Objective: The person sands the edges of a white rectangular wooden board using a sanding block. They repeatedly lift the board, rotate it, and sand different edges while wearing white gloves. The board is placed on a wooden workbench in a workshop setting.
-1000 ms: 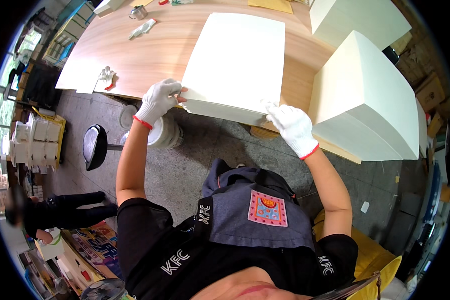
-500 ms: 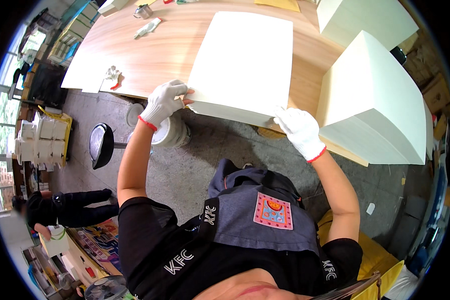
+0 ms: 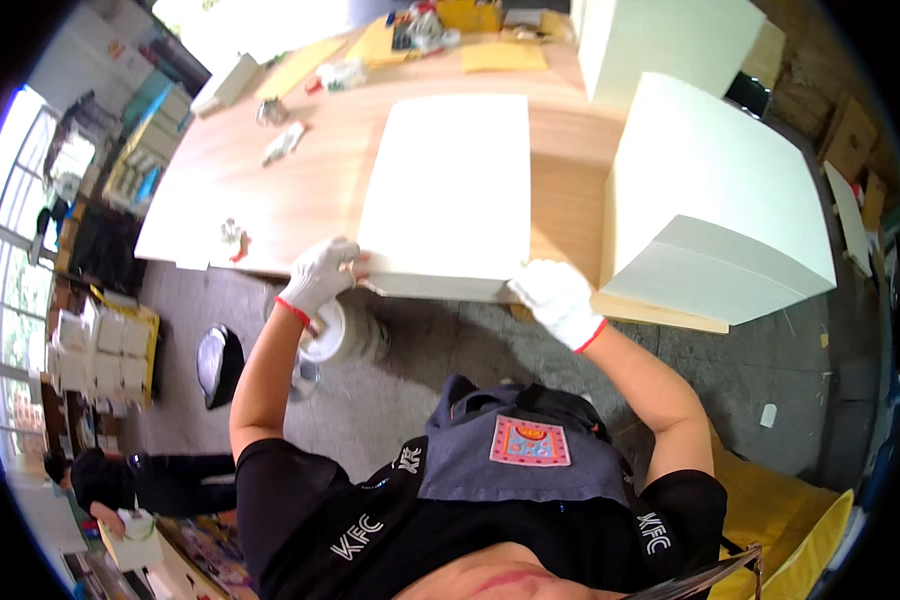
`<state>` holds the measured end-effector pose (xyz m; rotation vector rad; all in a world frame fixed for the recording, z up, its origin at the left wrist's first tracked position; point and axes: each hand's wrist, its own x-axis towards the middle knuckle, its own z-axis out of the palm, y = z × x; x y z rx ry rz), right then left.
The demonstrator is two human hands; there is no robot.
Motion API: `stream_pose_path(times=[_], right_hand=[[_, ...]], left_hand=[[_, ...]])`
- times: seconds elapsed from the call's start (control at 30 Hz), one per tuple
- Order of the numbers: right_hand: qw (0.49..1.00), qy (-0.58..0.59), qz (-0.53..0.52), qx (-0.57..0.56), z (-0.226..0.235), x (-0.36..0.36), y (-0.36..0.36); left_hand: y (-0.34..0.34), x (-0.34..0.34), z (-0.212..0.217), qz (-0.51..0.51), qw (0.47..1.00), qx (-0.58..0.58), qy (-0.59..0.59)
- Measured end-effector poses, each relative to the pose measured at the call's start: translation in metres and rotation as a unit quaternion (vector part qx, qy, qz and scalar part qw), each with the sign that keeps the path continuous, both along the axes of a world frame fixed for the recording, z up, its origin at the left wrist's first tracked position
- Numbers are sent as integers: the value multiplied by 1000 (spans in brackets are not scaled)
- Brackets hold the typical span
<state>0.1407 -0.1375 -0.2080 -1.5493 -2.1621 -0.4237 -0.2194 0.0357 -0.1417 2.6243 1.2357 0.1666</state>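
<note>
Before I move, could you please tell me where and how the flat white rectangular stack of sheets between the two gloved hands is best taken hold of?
Probably by both near corners, coming from the near side: the white stack of sheets lies flat, its near edge at the edge of the light wood-coloured table. The white-gloved left hand and right hand are at those corners.

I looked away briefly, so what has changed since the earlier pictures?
Mainly the view: it has tilted up, showing more of the far side of the table. Nothing was visibly taken hold of or let go. The left hand and right hand stay at the near corners of the white stack.
</note>
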Motion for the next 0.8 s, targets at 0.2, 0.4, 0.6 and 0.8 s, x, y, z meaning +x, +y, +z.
stream_pose_path(times=[0.2,0.4,0.6,0.8], right_hand=[[995,76,45,39,53,24,-32],[955,39,-174,236,133,163,-115],[783,272,-541,142,167,319,-206],[890,19,-448,76,164,362,-218]], left_hand=[[21,41,62,-53,970,117,208],[-32,204,130,-249,946,171,-121],[-111,370,170,-432,861,176,-204],[-157,517,168,-480,847,145,-176]])
